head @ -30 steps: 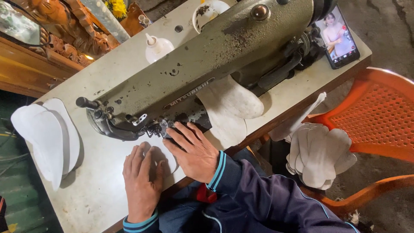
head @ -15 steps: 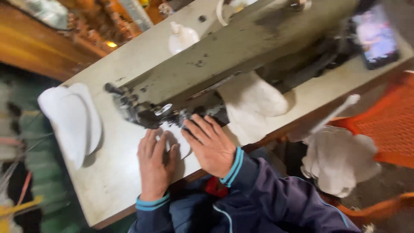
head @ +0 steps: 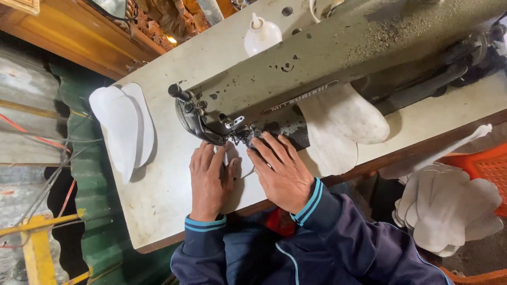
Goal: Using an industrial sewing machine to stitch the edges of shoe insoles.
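Observation:
My left hand (head: 208, 179) lies flat on a small white fabric piece (head: 243, 158) on the sewing table (head: 158, 184), fingers spread, pressing it down. My right hand (head: 280, 169) rests on the same piece just to the right, fingertips close to the needle area (head: 243, 134) of the grey-green sewing machine (head: 338, 58). Most of the piece is hidden under both hands. Neither hand grips it; both press with open fingers.
A stack of white cut pieces (head: 124, 124) lies at the table's left end. More white pieces (head: 343, 121) sit under the machine arm. A white squeeze bottle (head: 261, 34) stands behind the machine. Another pile of white pieces (head: 449, 206) rests on an orange chair (head: 486, 169) at right.
The camera has shifted, so the scene sits further right and larger. Both hands stay pressed on the white piece by the needle, in nearly the same pose.

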